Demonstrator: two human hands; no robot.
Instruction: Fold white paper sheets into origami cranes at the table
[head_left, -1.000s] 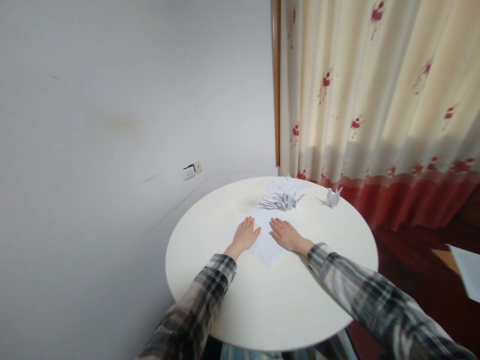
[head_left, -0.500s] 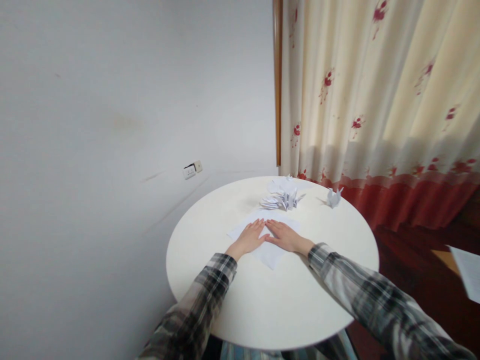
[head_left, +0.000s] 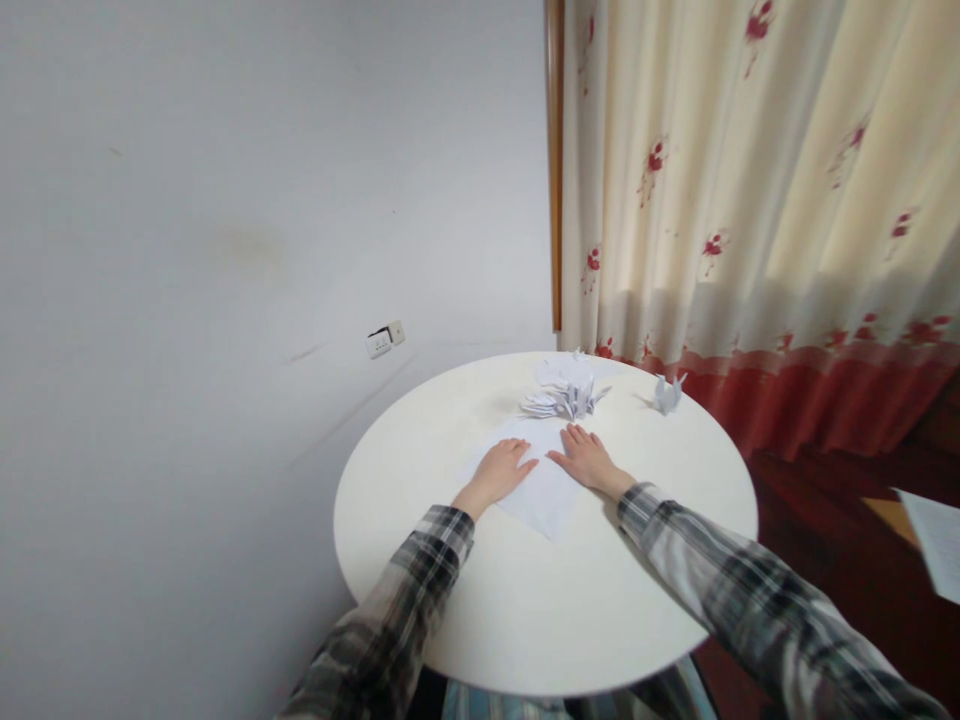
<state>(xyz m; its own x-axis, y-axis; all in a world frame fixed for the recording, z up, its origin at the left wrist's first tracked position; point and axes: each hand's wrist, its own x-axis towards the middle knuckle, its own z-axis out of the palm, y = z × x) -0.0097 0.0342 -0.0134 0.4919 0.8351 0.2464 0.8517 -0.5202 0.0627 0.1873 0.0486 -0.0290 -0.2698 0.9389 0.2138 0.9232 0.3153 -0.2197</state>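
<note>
So the left hand (head_left: 496, 477) lies fingers open on the paper (head_left: 545, 497) mid-tabletop (head_left: 525, 620), folded pile (head_left: 568, 390) just behind, right hand (head_left: 589, 462) equally open on its right side, probably to hold it flat, lone folded bit (head_left: 666, 397) farther right.

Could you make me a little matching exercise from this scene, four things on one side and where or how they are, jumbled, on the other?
Things:
1. Sheet of paper
2. Lone origami figure
3. Curtain
4. Wall socket

Places, colours or states:
A. Cream above, red along the bottom
B. Mounted on the pale wall
C. Lying partly beneath the left hand and right hand
D. Standing apart near the far right edge of the round table

Right pairs: 1-C, 2-D, 3-A, 4-B
</note>
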